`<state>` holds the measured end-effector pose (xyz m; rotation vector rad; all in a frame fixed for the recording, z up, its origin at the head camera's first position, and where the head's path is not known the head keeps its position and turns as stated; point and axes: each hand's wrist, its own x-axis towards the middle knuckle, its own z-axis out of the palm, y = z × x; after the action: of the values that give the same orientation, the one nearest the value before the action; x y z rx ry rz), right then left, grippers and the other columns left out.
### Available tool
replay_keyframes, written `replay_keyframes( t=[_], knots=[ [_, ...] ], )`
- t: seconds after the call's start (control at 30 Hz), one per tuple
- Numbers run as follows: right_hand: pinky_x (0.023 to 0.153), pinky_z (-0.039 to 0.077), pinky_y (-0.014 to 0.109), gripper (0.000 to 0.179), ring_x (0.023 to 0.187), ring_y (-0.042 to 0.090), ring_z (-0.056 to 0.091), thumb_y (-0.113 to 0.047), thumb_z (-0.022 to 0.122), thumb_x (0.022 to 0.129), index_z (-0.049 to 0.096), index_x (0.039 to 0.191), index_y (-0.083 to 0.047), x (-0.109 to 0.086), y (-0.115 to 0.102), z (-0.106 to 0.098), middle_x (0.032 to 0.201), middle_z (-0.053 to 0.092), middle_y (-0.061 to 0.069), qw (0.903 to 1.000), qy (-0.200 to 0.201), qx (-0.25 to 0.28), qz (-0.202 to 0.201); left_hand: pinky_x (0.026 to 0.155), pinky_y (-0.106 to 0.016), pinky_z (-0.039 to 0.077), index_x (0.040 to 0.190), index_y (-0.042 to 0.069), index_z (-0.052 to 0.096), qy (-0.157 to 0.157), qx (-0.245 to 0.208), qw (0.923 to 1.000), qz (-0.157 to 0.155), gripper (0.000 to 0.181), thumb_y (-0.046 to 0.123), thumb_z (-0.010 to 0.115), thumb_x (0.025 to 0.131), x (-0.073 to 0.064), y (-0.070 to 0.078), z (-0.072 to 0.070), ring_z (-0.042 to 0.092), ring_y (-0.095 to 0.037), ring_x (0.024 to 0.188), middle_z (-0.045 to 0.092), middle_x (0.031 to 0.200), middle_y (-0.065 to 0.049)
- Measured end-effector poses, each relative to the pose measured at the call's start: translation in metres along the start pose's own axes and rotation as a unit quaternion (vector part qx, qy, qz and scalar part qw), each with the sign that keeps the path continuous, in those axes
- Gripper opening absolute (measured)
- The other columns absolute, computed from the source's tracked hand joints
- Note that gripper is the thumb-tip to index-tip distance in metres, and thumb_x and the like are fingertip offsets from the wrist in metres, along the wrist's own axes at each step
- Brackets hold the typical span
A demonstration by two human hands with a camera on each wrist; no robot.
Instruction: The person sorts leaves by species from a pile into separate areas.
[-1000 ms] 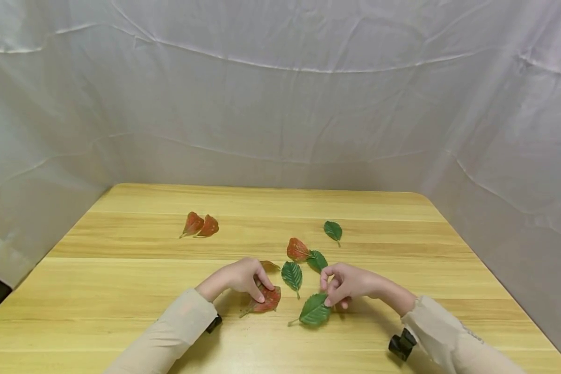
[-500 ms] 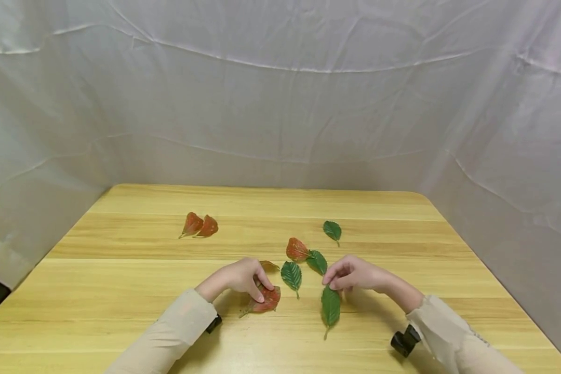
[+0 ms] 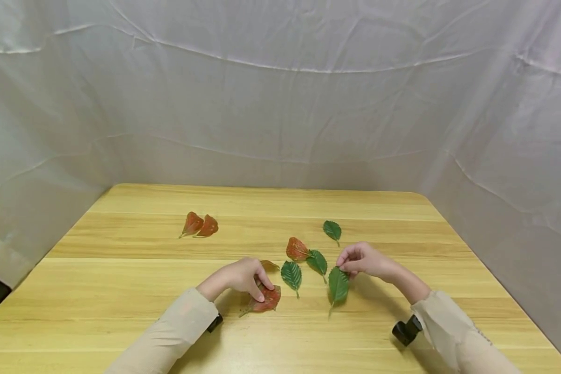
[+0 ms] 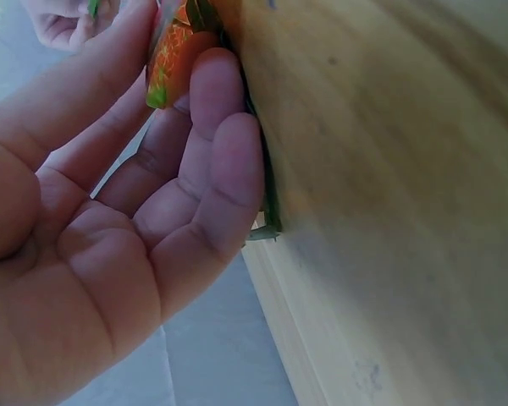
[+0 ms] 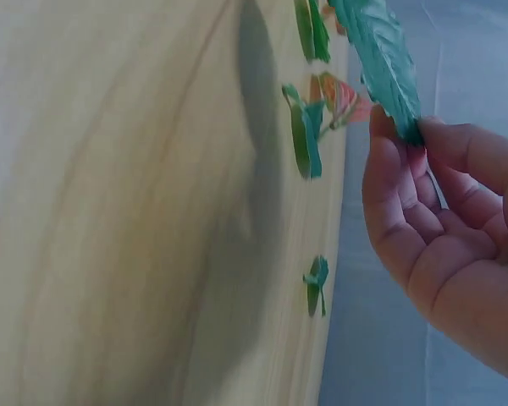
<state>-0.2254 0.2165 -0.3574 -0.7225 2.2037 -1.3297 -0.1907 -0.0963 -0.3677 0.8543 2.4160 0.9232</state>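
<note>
one green leaf, lower right of centre, head view: tip pinched closed in right hand, the nearer; long axis running down-frame, slightly left, from the grip. one red leaf, lower centre: pinched by left hand.

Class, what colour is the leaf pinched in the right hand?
Green; the leaf shows whole in the head view.

The left hand and right hand pinch with bent fingers, forearms angled inward.

Wood tbl, gry drape behind
</note>
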Motion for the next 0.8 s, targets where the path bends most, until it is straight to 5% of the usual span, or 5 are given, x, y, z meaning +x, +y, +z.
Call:
replay_keyframes(
  t=[0.3, 0.8],
  knots=[
    [0.066, 0.051, 0.031, 0.020, 0.070, 0.012, 0.058, 0.006, 0.054, 0.080, 0.057, 0.095, 0.018, 0.003, 0.006, -0.013, 0.085, 0.062, 0.012, 0.9949, 0.096, -0.004, 0.031, 0.046, -0.017, 0.032, 0.090, 0.000, 0.071, 0.000, -0.004, 1.0000, -0.004, 0.023, -0.003, 0.074, 0.067, 0.000, 0.001, 0.000, 0.038, -0.005, 0.050, 0.063, 0.071, 0.000],
    [0.064, 0.051, 0.026, 0.028, 0.069, 0.010, 0.057, 0.011, 0.054, 0.078, 0.049, 0.104, 0.022, 0.009, 0.008, -0.022, 0.093, 0.056, 0.018, 0.9823, 0.177, 0.035, 0.050, 0.047, -0.017, 0.032, 0.090, 0.000, 0.071, 0.002, -0.005, 1.0000, -0.008, 0.024, -0.003, 0.074, 0.067, -0.001, 0.001, 0.001, 0.038, -0.006, 0.052, 0.063, 0.071, -0.001]
  ],
)
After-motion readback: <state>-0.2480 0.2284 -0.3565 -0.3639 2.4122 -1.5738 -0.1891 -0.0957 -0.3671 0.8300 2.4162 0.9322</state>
